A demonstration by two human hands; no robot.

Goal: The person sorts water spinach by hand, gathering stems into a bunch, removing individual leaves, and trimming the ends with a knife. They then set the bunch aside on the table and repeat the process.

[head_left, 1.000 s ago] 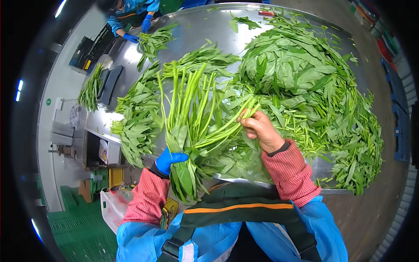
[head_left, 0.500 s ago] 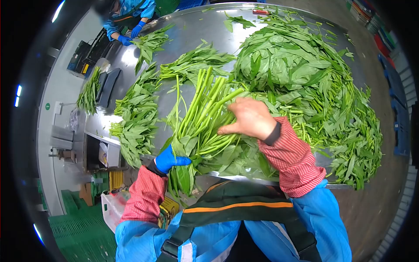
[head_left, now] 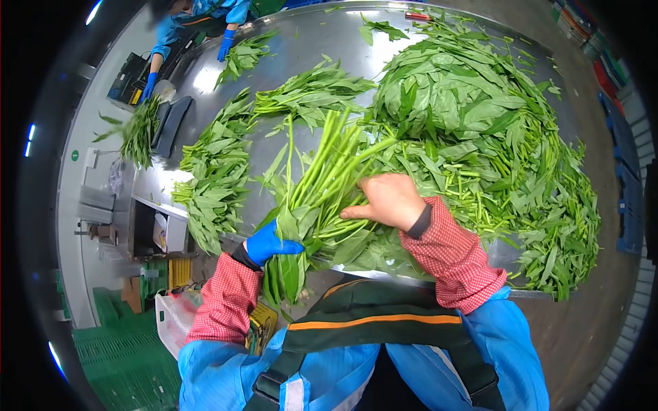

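Gripping the leafy bunch (head_left: 312, 205) at the table's (head_left: 329, 41) near edge, we curl our gloved left hand (head_left: 269, 245) around it while our bare right hand (head_left: 387, 200) presses closed fingers against the stems.

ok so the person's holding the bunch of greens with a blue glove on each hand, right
Not quite: only the left hand wears a blue glove. The right hand on the bunch of greens is bare, as the head view shows.
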